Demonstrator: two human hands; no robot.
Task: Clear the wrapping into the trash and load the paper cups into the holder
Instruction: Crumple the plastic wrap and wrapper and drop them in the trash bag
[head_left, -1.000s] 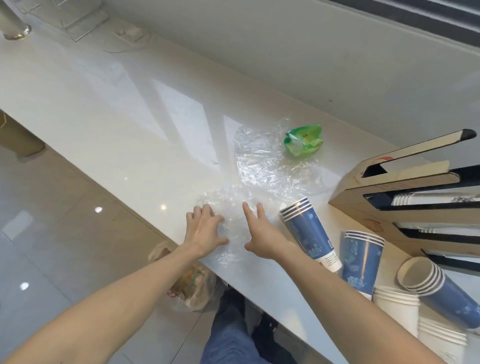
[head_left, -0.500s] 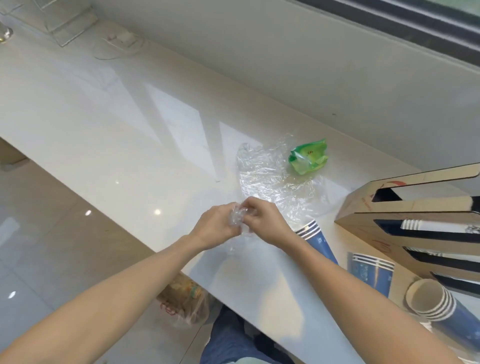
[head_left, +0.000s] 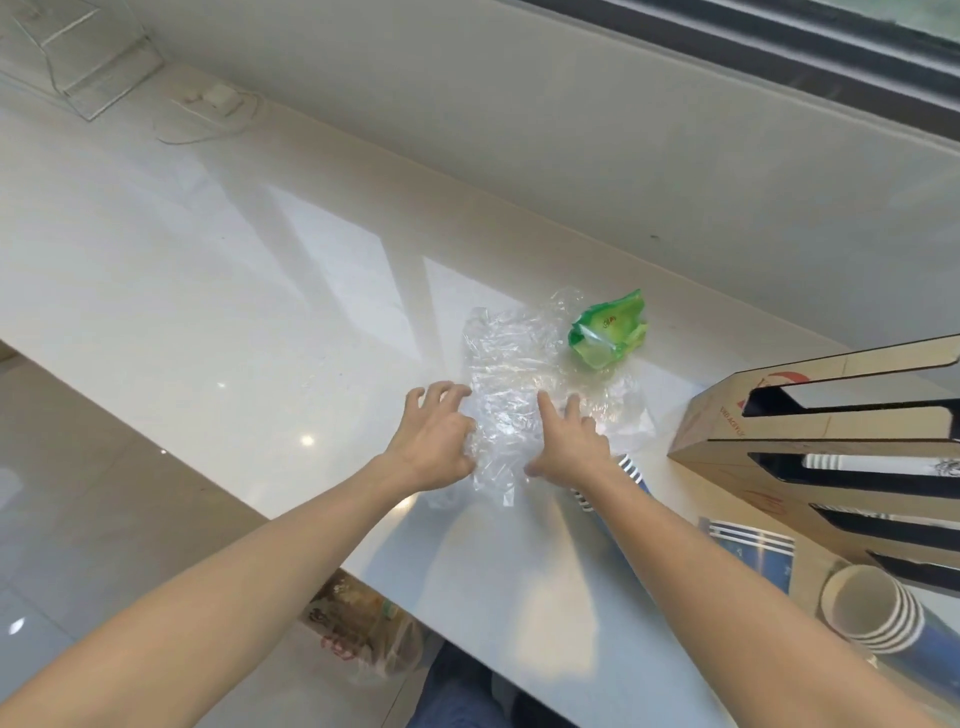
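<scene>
Crumpled clear plastic wrap (head_left: 506, 410) lies on the white counter (head_left: 234, 312), with a bunched part between my palms. My left hand (head_left: 434, 441) claws into its left side with curled fingers. My right hand (head_left: 569, 441) rests on its right side, fingers stretched out flat. A green wrapper (head_left: 608, 332) sits just beyond the clear sheet. The wooden cup holder (head_left: 722, 431) stands at the right with white cups (head_left: 831, 461) in one slot. Blue paper cups (head_left: 631, 467) lie partly hidden under my right forearm, and another stack (head_left: 872, 613) lies on its side at lower right.
A plastic bag with rubbish (head_left: 363, 629) hangs below the counter's near edge, by my legs. A clear acrylic stand (head_left: 88, 57) and a small white socket (head_left: 215, 98) sit at the far left by the wall.
My hands, which were pinched together on a bunch of wrap near the counter edge, have moved apart and forward onto the larger clear sheet.
</scene>
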